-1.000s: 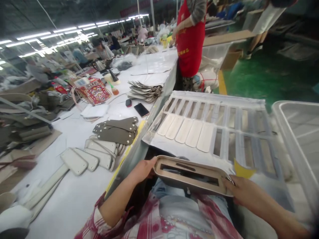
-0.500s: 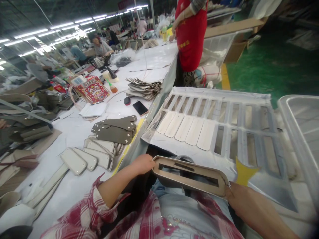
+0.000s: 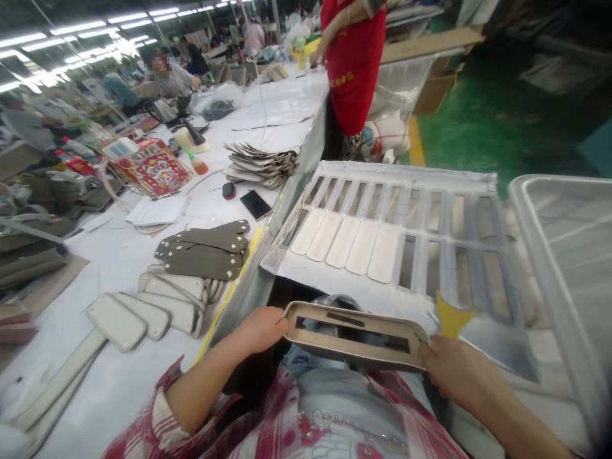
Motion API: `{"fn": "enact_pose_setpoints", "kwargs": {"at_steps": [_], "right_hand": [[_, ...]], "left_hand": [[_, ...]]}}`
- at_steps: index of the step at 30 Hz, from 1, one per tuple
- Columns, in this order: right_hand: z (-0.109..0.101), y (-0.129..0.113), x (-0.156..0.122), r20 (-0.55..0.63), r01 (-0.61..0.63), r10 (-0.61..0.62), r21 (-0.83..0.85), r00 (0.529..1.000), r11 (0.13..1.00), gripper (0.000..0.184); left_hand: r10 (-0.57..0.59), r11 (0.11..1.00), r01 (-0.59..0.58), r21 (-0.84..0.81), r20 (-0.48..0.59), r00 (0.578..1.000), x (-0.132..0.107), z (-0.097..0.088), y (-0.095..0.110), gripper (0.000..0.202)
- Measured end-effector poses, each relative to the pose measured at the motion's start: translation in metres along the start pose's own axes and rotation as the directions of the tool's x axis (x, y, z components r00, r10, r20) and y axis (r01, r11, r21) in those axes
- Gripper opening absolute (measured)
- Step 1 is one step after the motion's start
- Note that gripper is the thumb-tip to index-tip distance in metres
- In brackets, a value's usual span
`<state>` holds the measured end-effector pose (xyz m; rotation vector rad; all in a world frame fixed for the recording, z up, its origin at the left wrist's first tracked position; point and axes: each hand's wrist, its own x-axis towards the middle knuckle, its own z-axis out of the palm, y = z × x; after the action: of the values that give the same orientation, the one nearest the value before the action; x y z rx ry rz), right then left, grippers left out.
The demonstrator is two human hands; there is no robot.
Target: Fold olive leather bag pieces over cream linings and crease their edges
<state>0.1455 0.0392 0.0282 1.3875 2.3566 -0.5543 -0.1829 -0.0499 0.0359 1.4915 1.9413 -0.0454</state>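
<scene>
Holding beige bag-panel frame [image 3: 356, 335] roughly level above lap, w/ both forearms angled in from the sides. Left hand [image 3: 261, 330] is closed on frame's left end, right hand [image 3: 459, 373] gripping its right end. Frame sits just below near edge of slotted white board [image 3: 406, 167], which carries 5 cream panels [image 3: 344, 239] — small gap only. Yellow scraper [image 3: 452, 315] lies just beside right hand, nearly touching frame's right end. Work table [image 3: 119, 389] runs along left, w/ olive panels [image 3: 203, 252] near left forearm. Plastic bin [image 3: 564, 182] well off to right — more open room there, beyond board.
</scene>
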Motion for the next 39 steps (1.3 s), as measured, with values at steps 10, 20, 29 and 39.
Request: {"fn": "enact_pose_setpoints", "kwargs": {"at_steps": [10, 20, 29, 39], "right_hand": [[-0.018, -0.008, -0.010, 0.088, -0.227, 0.216, 0.142, 0.972, 0.963, 0.039], [-0.015, 0.002, -0.009, 0.052, -0.182, 0.175, 0.333, 0.983, 0.925, 0.033], [-0.007, 0.051, 0.141, 0.085, -0.271, 0.372, 0.833, 0.924, 0.482, 0.026], [0.006, 0.059, 0.254, -0.063, -0.489, 0.650, 0.605, 0.758, 0.629, 0.031]], "left_hand": [[0.046, 0.988, -0.064, 0.139, 0.129, 0.991, 0.011, 0.004, -0.008, 0.036], [0.020, 0.986, -0.007, -0.164, 0.074, 0.997, 0.000, 0.009, -0.016, 0.038], [0.202, 0.848, -0.255, -0.465, -0.161, 0.966, 0.113, 0.017, -0.024, 0.030], [0.620, 0.726, -0.647, 0.232, 0.186, 0.763, 0.220, 0.084, 0.056, 0.061]]}}
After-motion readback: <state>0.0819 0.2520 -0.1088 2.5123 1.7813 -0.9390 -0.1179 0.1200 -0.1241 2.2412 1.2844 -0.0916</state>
